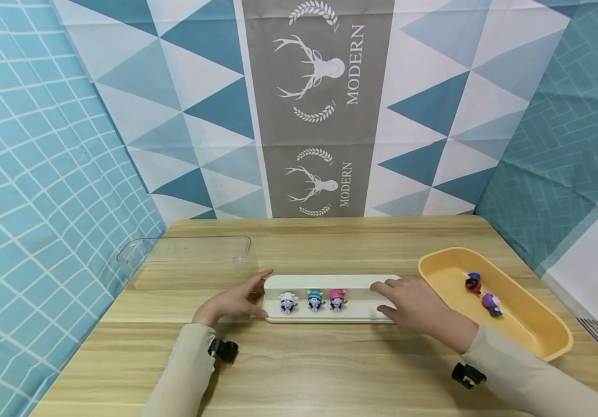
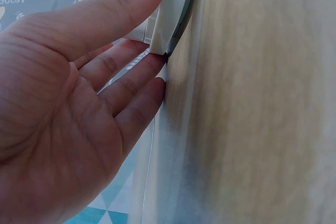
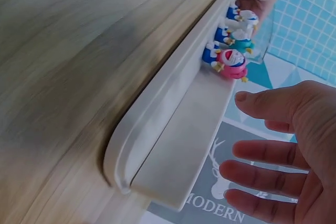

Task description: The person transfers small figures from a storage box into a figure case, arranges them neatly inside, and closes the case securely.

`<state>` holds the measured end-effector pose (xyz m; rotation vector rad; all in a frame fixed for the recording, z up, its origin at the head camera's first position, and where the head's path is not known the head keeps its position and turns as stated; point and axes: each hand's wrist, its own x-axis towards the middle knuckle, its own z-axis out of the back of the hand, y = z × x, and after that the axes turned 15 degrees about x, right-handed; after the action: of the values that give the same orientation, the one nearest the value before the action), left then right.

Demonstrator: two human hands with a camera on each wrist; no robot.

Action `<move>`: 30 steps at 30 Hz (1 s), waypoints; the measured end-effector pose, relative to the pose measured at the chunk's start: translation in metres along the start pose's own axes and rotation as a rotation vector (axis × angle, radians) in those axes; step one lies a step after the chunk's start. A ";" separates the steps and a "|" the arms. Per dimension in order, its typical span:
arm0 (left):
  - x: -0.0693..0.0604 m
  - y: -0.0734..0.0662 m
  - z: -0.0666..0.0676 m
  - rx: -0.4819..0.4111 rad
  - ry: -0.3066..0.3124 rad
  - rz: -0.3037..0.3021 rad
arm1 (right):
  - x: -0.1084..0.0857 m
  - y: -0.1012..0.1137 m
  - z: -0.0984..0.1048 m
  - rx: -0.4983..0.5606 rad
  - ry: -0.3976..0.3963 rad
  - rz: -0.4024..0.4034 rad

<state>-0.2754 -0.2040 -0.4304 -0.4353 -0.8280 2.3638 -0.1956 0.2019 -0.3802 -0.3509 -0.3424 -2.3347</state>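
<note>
A long white display base (image 1: 364,311) with a raised step at the back lies in the middle of the table. Three small figurines stand in a row on its left half: one with a white hat (image 1: 288,302), one with a teal hat (image 1: 315,299), one with a pink hat (image 1: 338,299). My left hand (image 1: 233,301) grips the base's left end, thumb on the front and fingers round the end. My right hand (image 1: 418,304) hovers by the right end, fingers apart; the right wrist view shows nothing in this hand (image 3: 294,156).
A yellow tray (image 1: 450,289) at the right holds two more figurines, one red and blue (image 1: 473,282), one purple (image 1: 492,303). At the back left of the wooden table (image 1: 320,370) stands a clear plastic cover (image 1: 189,260). Patterned cloth hangs behind.
</note>
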 end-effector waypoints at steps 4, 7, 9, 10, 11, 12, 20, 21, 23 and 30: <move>0.000 0.001 -0.001 0.009 -0.006 0.005 | -0.004 -0.002 0.005 -0.003 0.036 -0.039; 0.000 0.001 -0.001 0.012 -0.012 0.010 | -0.007 -0.005 0.008 -0.002 0.036 -0.051; -0.001 0.001 -0.001 0.004 -0.013 0.015 | -0.010 -0.009 0.009 -0.006 0.023 -0.037; -0.001 0.001 -0.001 0.000 -0.012 0.017 | -0.011 -0.011 0.011 -0.011 0.014 -0.026; -0.001 0.001 -0.001 -0.005 -0.012 0.016 | -0.012 -0.014 0.012 -0.016 0.003 -0.017; 0.000 0.001 -0.001 -0.006 -0.011 0.015 | -0.013 -0.016 0.013 -0.019 -0.008 -0.005; 0.000 0.000 0.000 0.006 -0.009 -0.002 | -0.022 -0.030 0.030 -0.030 -0.007 -0.055; 0.000 -0.001 0.000 0.008 -0.010 -0.001 | -0.023 -0.033 0.032 -0.039 -0.016 -0.058; 0.000 -0.001 0.001 0.007 -0.012 0.001 | -0.026 -0.040 0.034 -0.062 -0.040 -0.060; -0.001 -0.002 0.000 0.009 -0.008 0.008 | -0.034 -0.060 0.039 -0.087 -0.084 -0.084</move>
<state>-0.2741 -0.2031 -0.4294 -0.4269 -0.8201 2.3772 -0.2088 0.2783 -0.3646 -0.4873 -0.3015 -2.4266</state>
